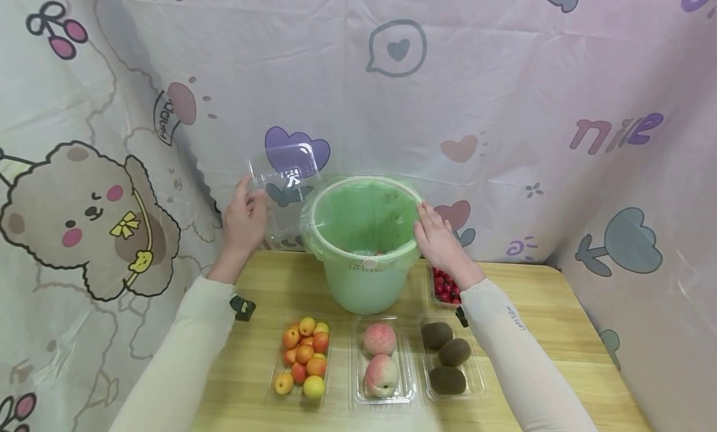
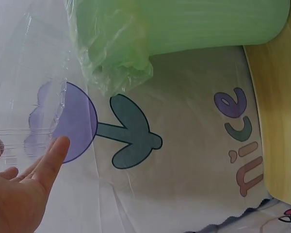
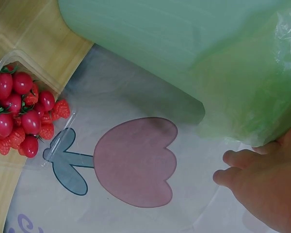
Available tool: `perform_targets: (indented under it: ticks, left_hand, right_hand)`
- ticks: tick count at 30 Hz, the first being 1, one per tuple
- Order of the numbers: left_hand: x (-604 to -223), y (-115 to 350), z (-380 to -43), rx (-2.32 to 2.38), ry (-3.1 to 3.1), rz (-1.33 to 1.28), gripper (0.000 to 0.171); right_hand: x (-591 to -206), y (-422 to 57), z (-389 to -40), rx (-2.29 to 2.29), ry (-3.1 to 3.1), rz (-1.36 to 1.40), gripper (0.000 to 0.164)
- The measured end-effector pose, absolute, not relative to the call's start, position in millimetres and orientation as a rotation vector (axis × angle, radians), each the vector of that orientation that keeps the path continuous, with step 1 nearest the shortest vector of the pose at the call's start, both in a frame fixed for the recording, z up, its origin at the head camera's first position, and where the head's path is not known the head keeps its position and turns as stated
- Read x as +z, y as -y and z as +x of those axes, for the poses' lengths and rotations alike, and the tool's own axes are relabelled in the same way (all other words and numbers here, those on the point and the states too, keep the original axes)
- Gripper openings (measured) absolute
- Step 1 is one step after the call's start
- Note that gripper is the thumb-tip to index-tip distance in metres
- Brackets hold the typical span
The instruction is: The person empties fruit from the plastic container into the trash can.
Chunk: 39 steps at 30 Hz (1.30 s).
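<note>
My left hand point(image 1: 244, 219) pinches the edge of a clear plastic container point(image 1: 288, 161), raised beside a pale green trash bin point(image 1: 365, 289). In the left wrist view, the see-through container point(image 2: 36, 111) stands tilted up past my fingers, with nothing visible in it. A thin green trash bag point(image 1: 358, 217) lines the bin and folds out over its white rim. My right hand point(image 1: 442, 240) rests against the right side of that rim, fingers straight. Deep in the bin a small reddish thing shows, mostly hidden by the front wall.
Along the table's point(image 1: 551, 332) near part stand clear trays: small orange-yellow fruits point(image 1: 305, 354), two peaches point(image 1: 381, 357) and three kiwis point(image 1: 448, 357). Behind my right forearm is a tray of red cherry tomatoes point(image 1: 445, 289) and raspberries point(image 3: 62, 108). A printed cloth point(image 1: 493, 65) hangs behind.
</note>
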State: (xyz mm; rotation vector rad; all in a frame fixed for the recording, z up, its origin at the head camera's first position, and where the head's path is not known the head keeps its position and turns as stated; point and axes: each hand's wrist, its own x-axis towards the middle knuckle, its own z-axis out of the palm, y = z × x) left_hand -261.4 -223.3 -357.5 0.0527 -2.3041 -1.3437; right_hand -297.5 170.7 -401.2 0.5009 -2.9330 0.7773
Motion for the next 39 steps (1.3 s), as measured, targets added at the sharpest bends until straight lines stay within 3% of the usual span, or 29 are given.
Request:
perform_targets:
  ticks: [17, 34, 39]
  left_hand:
    - [-373.3, 260.7, -233.6, -1.262, 2.371, 0.033, 0.062]
    - [-413.3, 291.8, -198.8, -1.095, 2.415, 0.087, 0.052]
    - [-424.8, 297.5, -188.1, -1.171, 2.507, 0.13, 0.055]
  right_hand:
    - [-401.4, -170.2, -296.9, 0.788, 2.932, 0.502, 0.063]
    - [-403.9, -171.1, -297.7, 0.799, 2.93, 0.494, 0.062]
    - [-403.3, -170.5, -296.7, 0.8, 2.925, 0.501, 0.063]
